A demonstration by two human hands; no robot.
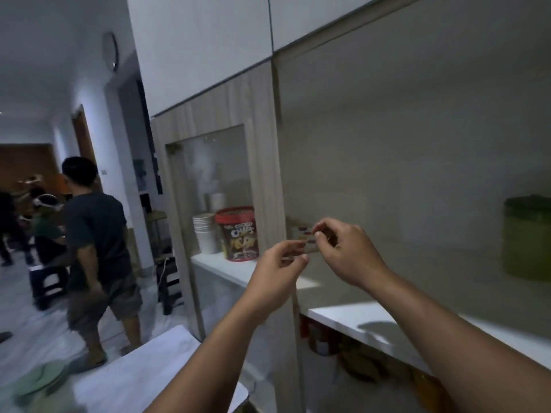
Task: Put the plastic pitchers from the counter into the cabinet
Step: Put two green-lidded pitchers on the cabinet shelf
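Two hands raised at cabinet door [417, 174]: left hand [280, 263] and right hand [343, 248] pinching small card [304, 236] together. Green pitcher [526, 239] blurred behind glass, on shelf [372, 320].

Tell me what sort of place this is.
Probably a home kitchen or pantry area: a glass-door cabinet holds a cereal tub and stacked paper cups, and a green pitcher stands on the white shelf.
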